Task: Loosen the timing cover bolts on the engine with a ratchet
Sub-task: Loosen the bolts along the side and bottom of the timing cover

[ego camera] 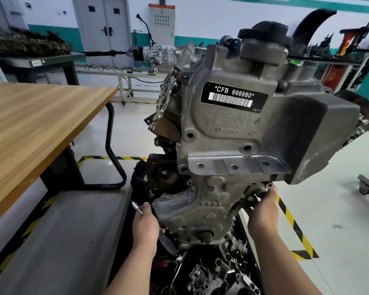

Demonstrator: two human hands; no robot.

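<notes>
Your left hand [145, 223] is closed around a slim silver metal tool [136, 207], its knurled end poking up and to the left out of your fist; whether this is the ratchet itself you cannot tell from here. The same hand presses against the left edge of the grey cast-metal timing cover [192, 211] on the lower front of the engine. Your right hand [263, 211] grips the opposite, right edge of that cover, fingers curled around a lug just below a small bolt hole [270, 185]. Between your two hands, slightly lower, a worn crankshaft stub [205, 235] sticks out of the cover.

Above your hands sits the large grey aluminium upper housing [232, 133], carrying a black label [234, 96] with a white barcode reading *CFB 666660*. A black filler cap [264, 31] tops the engine.

Below your wrists, a dark tray [251, 252] holds loose metal engine parts. Left of your left hand lies a grey bench surface [58, 237], and beyond it a light wooden tabletop [34, 126] on black legs. Yellow-and-black hazard tape [294, 226] marks the floor to the right of your right hand.
</notes>
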